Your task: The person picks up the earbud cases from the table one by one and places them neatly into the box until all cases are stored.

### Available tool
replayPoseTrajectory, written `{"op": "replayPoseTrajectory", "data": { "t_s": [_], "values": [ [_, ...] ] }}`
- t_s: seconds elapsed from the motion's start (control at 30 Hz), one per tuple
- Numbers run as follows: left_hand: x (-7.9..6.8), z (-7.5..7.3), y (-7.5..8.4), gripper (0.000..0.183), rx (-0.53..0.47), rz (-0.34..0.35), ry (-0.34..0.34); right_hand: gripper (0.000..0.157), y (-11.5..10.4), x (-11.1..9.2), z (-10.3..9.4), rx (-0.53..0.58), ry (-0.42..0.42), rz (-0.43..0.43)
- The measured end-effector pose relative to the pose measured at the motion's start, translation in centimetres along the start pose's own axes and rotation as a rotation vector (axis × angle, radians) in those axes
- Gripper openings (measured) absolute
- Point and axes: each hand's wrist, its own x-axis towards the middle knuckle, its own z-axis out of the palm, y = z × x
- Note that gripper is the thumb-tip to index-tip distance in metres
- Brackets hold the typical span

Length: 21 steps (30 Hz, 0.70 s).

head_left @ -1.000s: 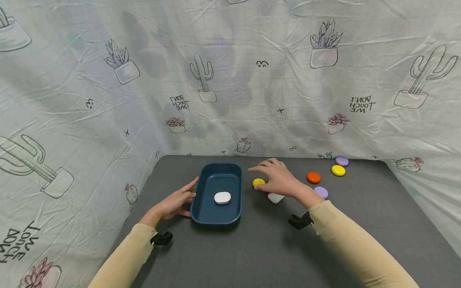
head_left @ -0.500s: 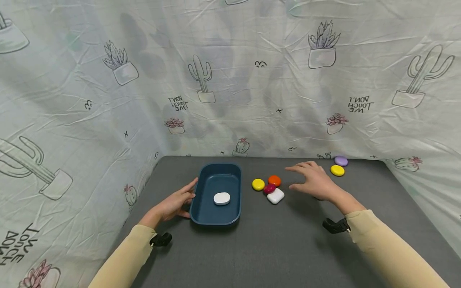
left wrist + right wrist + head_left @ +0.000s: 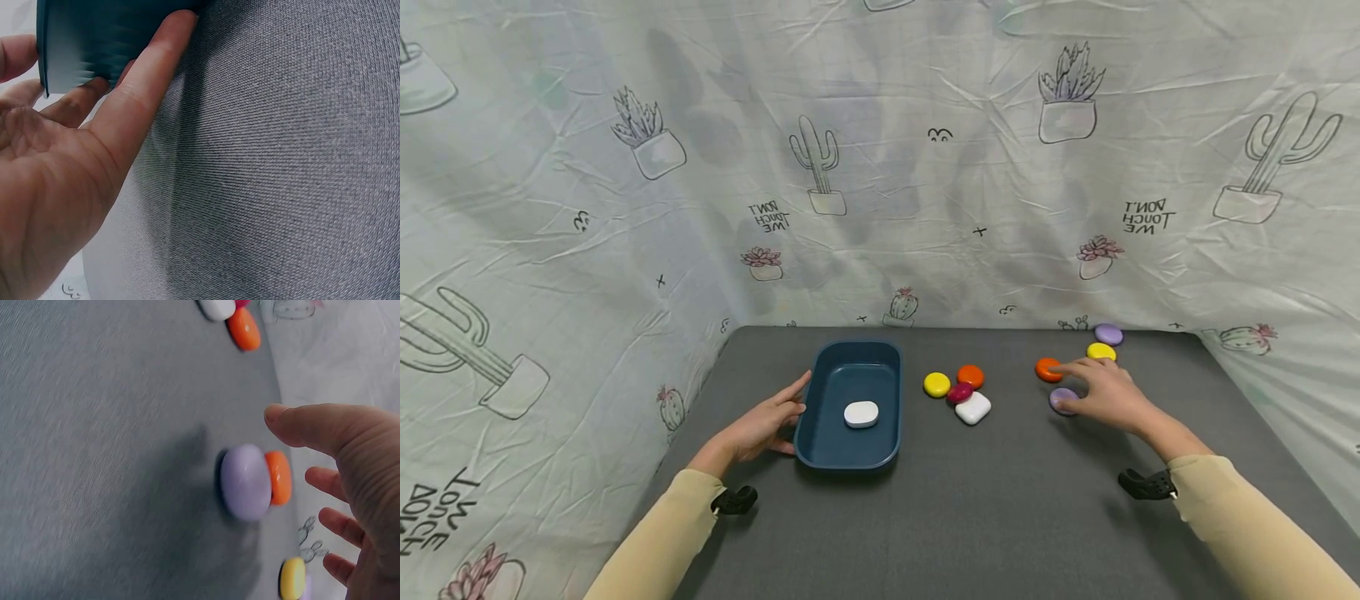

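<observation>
I have the right hand spread at the near lilac piece, thumb and fingers apart and gripping nothing; its wrist view shows a gap by the thumb, so I can't be sure of contact. That lilac piece sits on the tabletop, at three o'clock from the blue tray. My main worry is the orange piece, close by at eleven o'clock from the lilac: the forefinger lies across it in my head view, so a hasty pinch could drag both or shove the wrong one. The lilac looks smooth and rounded, so a grip too high may make it squirt away. Overreaching toward one o'clock could knock the far yellow piece.

The left hand rests at the tray's nine o'clock side, fingers fairly straight against the outer wall; pushing too hard would slide the tray, and the white oval piece loose inside could skid. Between tray and right hand, the yellow disc, second orange piece, crimson piece and white square piece sit bunched, and a low sweep toward nine o'clock could scatter them
</observation>
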Motion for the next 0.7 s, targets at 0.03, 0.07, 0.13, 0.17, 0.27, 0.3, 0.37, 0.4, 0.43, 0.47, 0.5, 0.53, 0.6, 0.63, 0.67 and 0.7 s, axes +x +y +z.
{"op": "replayPoseTrajectory", "data": {
  "t_s": [0.03, 0.07, 0.13, 0.17, 0.27, 0.3, 0.37, 0.4, 0.43, 0.47, 0.5, 0.53, 0.6, 0.63, 0.67, 0.7],
  "values": [
    [0.0, 0.0, 0.0, 0.065, -0.002, -0.001, -0.002, 0.056, 0.3, -0.1, 0.0, 0.003, -0.008, 0.003],
    [0.0, 0.0, 0.0, 0.065, -0.004, -0.001, -0.004, 0.056, 0.5, -0.3, 0.1, 0.007, -0.019, 0.006],
    [0.0, 0.0, 0.0, 0.065, -0.006, -0.001, -0.007, 0.058, 0.9, -0.5, 0.2, 0.012, -0.034, 0.016],
    [0.0, 0.0, 0.0, 0.065, -0.002, 0.005, -0.012, 0.059, 1.1, -0.6, 0.3, 0.017, -0.041, 0.025],
    [-0.1, -0.1, 0.0, 0.065, -0.006, 0.004, -0.015, 0.062, 1.7, -0.7, 0.5, 0.033, -0.057, 0.049],
    [-0.1, -0.1, 0.0, 0.065, -0.007, 0.006, -0.017, 0.062, 1.9, -0.8, 0.6, 0.037, -0.060, 0.056],
    [-0.1, 0.0, -0.1, 0.065, -0.009, 0.009, -0.018, 0.063, 2.3, -0.8, 0.8, 0.051, -0.065, 0.074],
    [-0.1, 0.0, -0.1, 0.065, -0.014, 0.004, -0.014, 0.064, 2.5, -0.7, 0.9, 0.057, -0.068, 0.079],
    [-0.1, 0.1, -0.1, 0.065, -0.014, 0.006, -0.013, 0.064, 2.6, -0.7, 0.9, 0.065, -0.072, 0.086],
    [-0.1, 0.1, -0.1, 0.065, -0.015, 0.007, -0.012, 0.064, 2.7, -0.7, 1.0, 0.072, -0.074, 0.091],
    [-0.1, 0.1, -0.1, 0.065, -0.015, 0.008, -0.011, 0.064, 2.9, -0.7, 1.0, 0.079, -0.077, 0.091],
    [-0.1, 0.1, -0.1, 0.065, -0.013, 0.007, -0.007, 0.064, 2.9, -0.7, 1.0, 0.089, -0.080, 0.096],
    [0.0, 0.2, 0.0, 0.065, -0.009, 0.007, -0.004, 0.064, 3.1, -0.7, 1.1, 0.102, -0.084, 0.096],
    [0.0, 0.2, 0.0, 0.065, -0.007, 0.008, -0.002, 0.063, 3.1, -0.6, 1.1, 0.109, -0.085, 0.099],
    [0.0, 0.2, 0.0, 0.065, -0.006, 0.007, -0.002, 0.063, 3.2, -0.6, 1.2, 0.111, -0.085, 0.096],
    [0.0, 0.2, 0.0, 0.065, -0.005, 0.007, -0.003, 0.063, 3.2, -0.6, 1.3, 0.114, -0.085, 0.096]
  ]
}}
